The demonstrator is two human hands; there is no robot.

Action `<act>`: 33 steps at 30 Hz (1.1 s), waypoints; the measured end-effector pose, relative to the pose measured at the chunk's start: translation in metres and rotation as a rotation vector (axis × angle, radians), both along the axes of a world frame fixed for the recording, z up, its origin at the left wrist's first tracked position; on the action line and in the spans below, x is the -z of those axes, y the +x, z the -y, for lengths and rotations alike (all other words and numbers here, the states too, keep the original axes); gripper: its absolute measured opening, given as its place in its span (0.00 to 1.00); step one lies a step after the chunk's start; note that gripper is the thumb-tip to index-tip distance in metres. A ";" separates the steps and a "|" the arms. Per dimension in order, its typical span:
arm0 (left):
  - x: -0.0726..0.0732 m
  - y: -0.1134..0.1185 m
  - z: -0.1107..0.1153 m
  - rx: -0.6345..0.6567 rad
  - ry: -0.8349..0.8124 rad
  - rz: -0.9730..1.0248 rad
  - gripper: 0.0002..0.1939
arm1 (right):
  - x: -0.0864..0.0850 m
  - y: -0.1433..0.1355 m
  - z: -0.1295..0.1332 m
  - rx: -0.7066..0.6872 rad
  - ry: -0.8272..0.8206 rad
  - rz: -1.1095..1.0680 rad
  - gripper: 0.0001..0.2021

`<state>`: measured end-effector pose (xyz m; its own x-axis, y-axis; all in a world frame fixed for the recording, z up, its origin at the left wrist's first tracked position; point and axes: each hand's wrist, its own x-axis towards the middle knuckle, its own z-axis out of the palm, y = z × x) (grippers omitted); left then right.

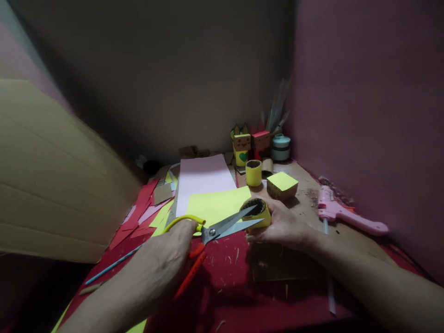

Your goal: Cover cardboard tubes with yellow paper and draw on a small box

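Note:
My left hand (173, 247) is closed on a pair of scissors (212, 232) with one yellow and one red handle. The blades are spread apart, one over the open top of a yellow-covered tube (262, 219) and the other across its side. My right hand (282, 224) grips that tube from the right, tilting its dark open end up. Just behind it stand a second yellow tube (254, 175) and a small cardboard box with a yellow top (282, 181).
Yellow (215, 203) and pink sheets (204, 173) lie behind my hands, red scraps (142, 208) at the left. A pink glue gun (350, 216) rests at the right. Two box-headed figures (242, 150) and a lidded teal pot (280, 148) stand at the back. Cardboard (52, 175) rises at the left.

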<state>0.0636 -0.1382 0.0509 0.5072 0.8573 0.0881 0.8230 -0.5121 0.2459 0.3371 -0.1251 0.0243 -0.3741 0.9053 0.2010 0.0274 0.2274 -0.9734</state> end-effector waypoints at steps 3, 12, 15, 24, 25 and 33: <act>0.000 0.002 0.000 0.025 0.030 -0.174 0.12 | 0.000 0.000 0.000 0.008 0.005 0.003 0.20; -0.002 0.002 -0.001 0.037 0.115 -0.234 0.05 | 0.003 0.003 -0.001 -0.039 -0.061 -0.013 0.20; -0.002 0.000 -0.003 0.099 0.178 -0.220 0.04 | 0.003 0.003 -0.001 -0.049 -0.048 -0.017 0.19; -0.006 0.001 -0.006 0.191 0.309 -0.271 0.09 | 0.005 0.002 -0.001 -0.037 -0.031 0.004 0.18; -0.005 0.000 -0.007 0.206 0.301 -0.259 0.09 | 0.005 0.002 -0.001 -0.038 -0.039 0.004 0.17; -0.003 0.000 -0.008 0.178 0.102 -0.119 0.04 | 0.007 0.002 -0.004 -0.026 -0.102 -0.058 0.19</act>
<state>0.0638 -0.1301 0.0537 0.6612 0.7435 0.0999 0.7379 -0.6686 0.0923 0.3390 -0.1210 0.0169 -0.3883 0.9122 0.1309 -0.0346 0.1275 -0.9912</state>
